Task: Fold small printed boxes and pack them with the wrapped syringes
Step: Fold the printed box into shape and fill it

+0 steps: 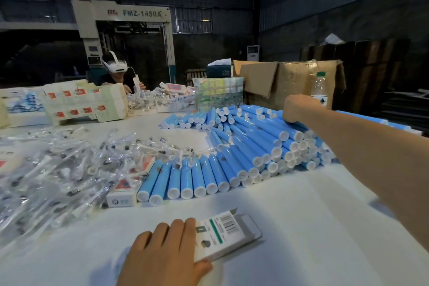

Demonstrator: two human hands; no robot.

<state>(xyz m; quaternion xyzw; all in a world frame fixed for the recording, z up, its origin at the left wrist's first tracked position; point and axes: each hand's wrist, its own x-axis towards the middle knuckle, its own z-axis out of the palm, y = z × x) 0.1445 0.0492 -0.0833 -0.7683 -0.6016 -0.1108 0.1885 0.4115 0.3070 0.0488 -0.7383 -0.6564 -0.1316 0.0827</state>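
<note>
- Left hand grips the flat box on the near desk.
- Right hand curls onto the blue tubes; hold unclear.
- Syringes lie left.
- Lift one tube from the top so the stack does not roll.

"FMZ-1450A" on bkgd machine; box print unreadable

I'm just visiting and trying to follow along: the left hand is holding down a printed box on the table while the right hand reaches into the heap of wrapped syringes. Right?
Not quite. In the head view the right hand reaches into the pile of blue tubes, not the wrapped syringes. The left hand does hold the printed box on the table.
</note>
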